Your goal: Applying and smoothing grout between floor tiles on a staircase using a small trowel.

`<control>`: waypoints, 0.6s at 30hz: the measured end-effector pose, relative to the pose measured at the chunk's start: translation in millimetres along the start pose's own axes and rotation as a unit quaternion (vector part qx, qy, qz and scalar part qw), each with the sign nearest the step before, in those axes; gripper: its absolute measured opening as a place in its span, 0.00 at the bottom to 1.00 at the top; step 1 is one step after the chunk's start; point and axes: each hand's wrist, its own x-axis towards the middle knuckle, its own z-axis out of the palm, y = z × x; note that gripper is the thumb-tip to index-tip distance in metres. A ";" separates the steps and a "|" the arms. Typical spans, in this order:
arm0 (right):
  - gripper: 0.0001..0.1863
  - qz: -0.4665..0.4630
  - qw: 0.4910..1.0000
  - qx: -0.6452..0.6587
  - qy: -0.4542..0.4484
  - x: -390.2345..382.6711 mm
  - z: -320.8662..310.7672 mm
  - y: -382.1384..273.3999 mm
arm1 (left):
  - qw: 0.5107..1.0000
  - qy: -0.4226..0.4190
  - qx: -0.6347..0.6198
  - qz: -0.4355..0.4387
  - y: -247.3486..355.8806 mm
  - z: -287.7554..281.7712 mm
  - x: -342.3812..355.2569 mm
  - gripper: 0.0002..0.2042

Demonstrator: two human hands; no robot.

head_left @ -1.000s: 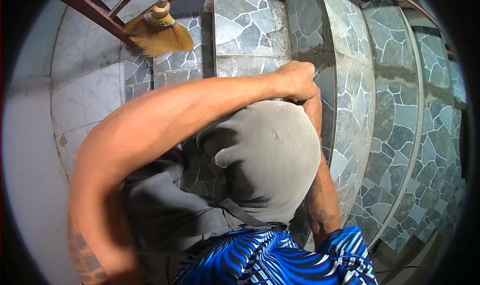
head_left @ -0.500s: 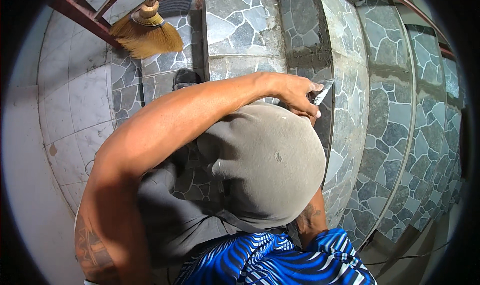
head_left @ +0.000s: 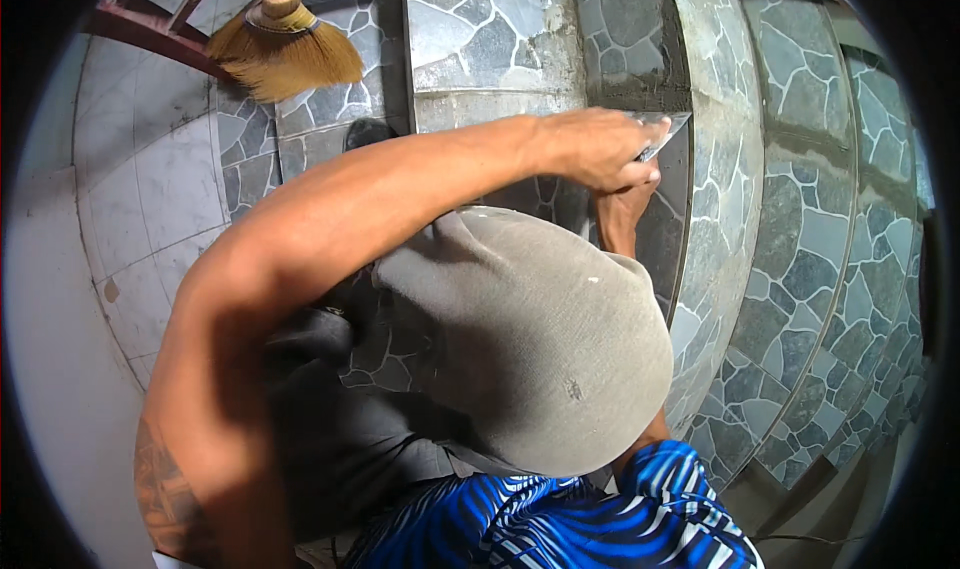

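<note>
My left arm reaches across my bent knee in grey cloth. The fingers of my left hand are closed on a small pointed metal trowel, its blade lying by the edge of a stone-patterned step. My right hand comes up from behind the knee, just below the left one. Its fingers are mostly hidden, so what they hold does not show. Beyond the blade tip is a dark, rough strip of mortar across the step.
A straw broom hangs by a reddish metal rail at the upper left. Stone-patterned steps run down the right side. Pale floor tiles and a white wall lie to the left. A dark shoe shows past my left arm.
Both hands and the trowel have shifted slightly away from me and right, to the edge of the mortar strip. More of my right hand and wrist shows. The view has shifted slightly.
</note>
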 end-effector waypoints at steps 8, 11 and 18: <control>0.22 -0.083 0.965 -0.146 -0.202 -13.3 -25.9 -98.4 | 0.998 0.050 0.028 0.025 -11.8 -2.4 1.6 0.28; 0.24 -0.064 0.958 -0.150 -0.236 -19.2 -26.1 -104.9 | 0.995 0.046 0.081 0.026 -1.8 29.5 -12.3 0.27; 0.28 -0.083 0.944 -0.169 -0.271 -13.9 -31.5 -107.7 | 0.984 0.116 0.121 0.061 -25.5 40.5 3.6 0.28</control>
